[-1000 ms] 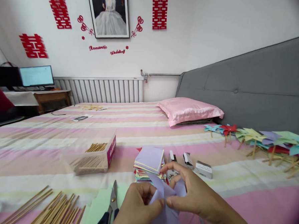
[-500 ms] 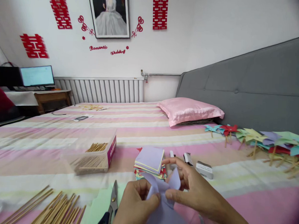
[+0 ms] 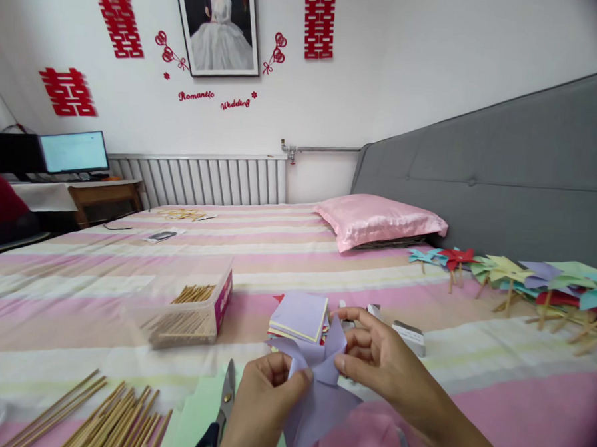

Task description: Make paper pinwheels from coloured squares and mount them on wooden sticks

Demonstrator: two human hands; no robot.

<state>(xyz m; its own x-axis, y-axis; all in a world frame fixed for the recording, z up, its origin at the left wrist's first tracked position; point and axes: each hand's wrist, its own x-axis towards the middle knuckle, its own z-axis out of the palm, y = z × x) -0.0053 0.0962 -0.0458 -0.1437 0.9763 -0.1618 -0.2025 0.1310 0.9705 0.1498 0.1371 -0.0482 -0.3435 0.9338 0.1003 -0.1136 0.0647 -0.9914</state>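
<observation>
A light purple paper pinwheel [image 3: 321,408], some of its points folded inward, is held up between my hands in the head view. My left hand [image 3: 266,402] pinches it near the centre, thumb on top. On the other side, my right hand [image 3: 384,358] has thumb and fingers at the right-hand blade; the exact fingertip contact is partly hidden. Just behind lies a stack of coloured square papers [image 3: 299,315], purple on top. Scissors [image 3: 225,406] with dark handles rest on pale green paper [image 3: 196,408] beside my left hand.
Wooden sticks [image 3: 118,417] lie at the front left, and a clear box [image 3: 223,306] holds more. Small boxes [image 3: 408,337] sit beyond my right hand. Several finished pinwheels [image 3: 550,280] line the right side near a pink pillow [image 3: 379,221]. Everything rests on a striped bedsheet [image 3: 267,242].
The purple pinwheel has turned and tilted slightly, showing more of its lower blade. My right hand has shifted a little, its fingers closer in on the right blade; my left hand keeps its pinch.
</observation>
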